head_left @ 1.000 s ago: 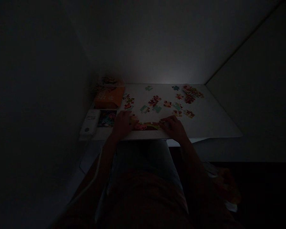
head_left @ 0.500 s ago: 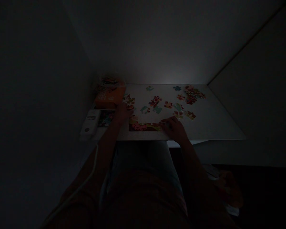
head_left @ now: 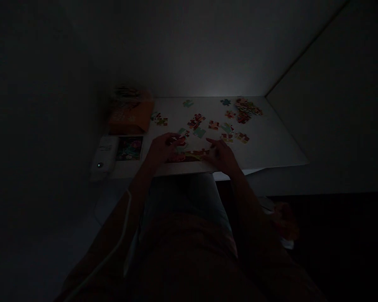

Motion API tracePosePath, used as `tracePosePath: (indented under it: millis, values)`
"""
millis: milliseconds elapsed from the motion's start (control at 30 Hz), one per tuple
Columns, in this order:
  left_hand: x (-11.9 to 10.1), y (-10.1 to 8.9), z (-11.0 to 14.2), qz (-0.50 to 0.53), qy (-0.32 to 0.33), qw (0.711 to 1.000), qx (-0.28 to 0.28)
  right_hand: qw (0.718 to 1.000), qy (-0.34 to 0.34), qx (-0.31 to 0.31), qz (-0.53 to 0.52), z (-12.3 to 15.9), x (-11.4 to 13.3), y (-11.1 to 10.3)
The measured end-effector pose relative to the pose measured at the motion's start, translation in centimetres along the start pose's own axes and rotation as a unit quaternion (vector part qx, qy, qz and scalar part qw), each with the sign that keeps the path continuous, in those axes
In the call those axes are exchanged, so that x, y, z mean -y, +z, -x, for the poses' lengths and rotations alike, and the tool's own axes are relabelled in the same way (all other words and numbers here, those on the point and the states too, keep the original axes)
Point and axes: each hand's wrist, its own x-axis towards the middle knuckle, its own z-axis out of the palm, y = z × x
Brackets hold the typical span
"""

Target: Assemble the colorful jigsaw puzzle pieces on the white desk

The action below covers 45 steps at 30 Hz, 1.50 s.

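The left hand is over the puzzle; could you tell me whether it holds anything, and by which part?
I cannot tell: the fingertips of the left hand are at a jigsaw piece, but darkness hides any grip.

Very dim — faint glow (ahead), black edges

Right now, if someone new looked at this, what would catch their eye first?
The colourful jigsaw pieces scattered across the white board stand out first in the dim room, with a heap at the far right corner. Near the front edge, the left hand and right hand rest over a joined strip of pieces. To the left sit an orange box and a colourful picture card.
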Motion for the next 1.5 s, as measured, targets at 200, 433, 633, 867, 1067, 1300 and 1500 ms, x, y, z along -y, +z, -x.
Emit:
tracePosePath:
  millis: [200,433,633,867,1067,1300,1500]
  values:
    - [-2.2,5.3,0.6,-0.027,0.036,0.994,0.1,0.998,-0.034,0.027,-0.052,0.3,-0.2,-0.3]
    - [-2.7,5.1,0.4,-0.027,0.019,0.999,0.038,0.998,-0.036,-0.002,-0.052,0.4,-0.4,-0.1]
    - [-1.8,3.8,1.1,-0.095,0.028,0.994,-0.035,0.999,-0.033,0.018,-0.015,0.3,0.0,0.1]
    - [-1.6,3.7,5.2,-0.285,0.128,0.95,0.015,0.999,-0.037,0.017,-0.014,0.2,0.2,0.0]
    - [-1.9,3.8,6.0,-0.293,0.081,0.951,0.057,1.0,-0.014,0.009,-0.006,0.1,0.1,0.1]
    - [-0.8,2.5,5.0,-0.161,0.074,0.98,0.086,1.0,-0.014,0.005,0.009,0.2,0.1,0.2]
    - [1.7,-1.7,3.0,0.017,0.058,0.997,-0.052,1.0,-0.014,-0.001,0.005,0.2,0.1,0.4]
